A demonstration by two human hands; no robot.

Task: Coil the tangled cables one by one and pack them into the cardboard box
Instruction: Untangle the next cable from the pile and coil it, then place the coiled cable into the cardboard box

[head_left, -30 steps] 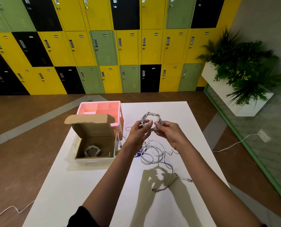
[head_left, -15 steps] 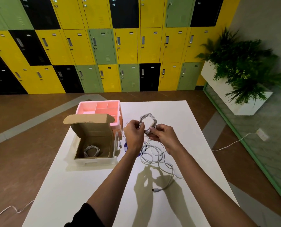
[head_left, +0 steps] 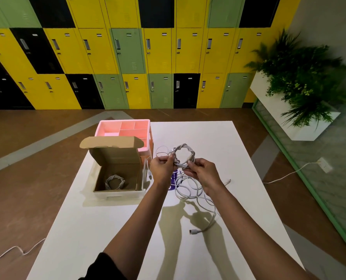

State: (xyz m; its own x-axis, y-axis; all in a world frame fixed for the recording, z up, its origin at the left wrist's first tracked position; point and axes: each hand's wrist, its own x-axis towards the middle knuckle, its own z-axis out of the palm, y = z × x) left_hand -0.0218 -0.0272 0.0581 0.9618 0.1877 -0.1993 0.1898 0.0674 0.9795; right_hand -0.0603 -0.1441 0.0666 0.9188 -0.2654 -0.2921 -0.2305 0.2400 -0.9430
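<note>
- The left hand (head_left: pixel 161 168) pinches the near-left edge of a coiled white cable (head_left: pixel 183 152) between thumb and curled fingers.
- The right hand (head_left: pixel 204 172) grips the near-right edge of the same coil, fingers curled round the bundled strands.
- The coil is held upright above the white table (head_left: pixel 212 138), clear of its surface, with its ring opening facing the person.
- A thin loose loop (head_left: pixel 161 150) stands out at the coil's upper left; it appears to be part of the same cable, though the strands are too fine to confirm.
- The remaining tangled cables (head_left: pixel 190 191) lie on the table directly below both hands, with one plug end (head_left: pixel 193 231) trailing toward the person.
- A purple label (head_left: pixel 173 179) lies under the tangle, between the wrists.
- The cardboard box (head_left: pixel 117 158) stands to the left of the hands, lid raised, seated in a shallow white tray (head_left: pixel 119 194).
- One coiled cable (head_left: pixel 114 181) lies on the box floor.
- A pink compartment organiser (head_left: pixel 127 126) sits just behind the box, touching its lid.
- Yellow, green and black lockers (head_left: pixel 127 57) line the far wall.
</note>
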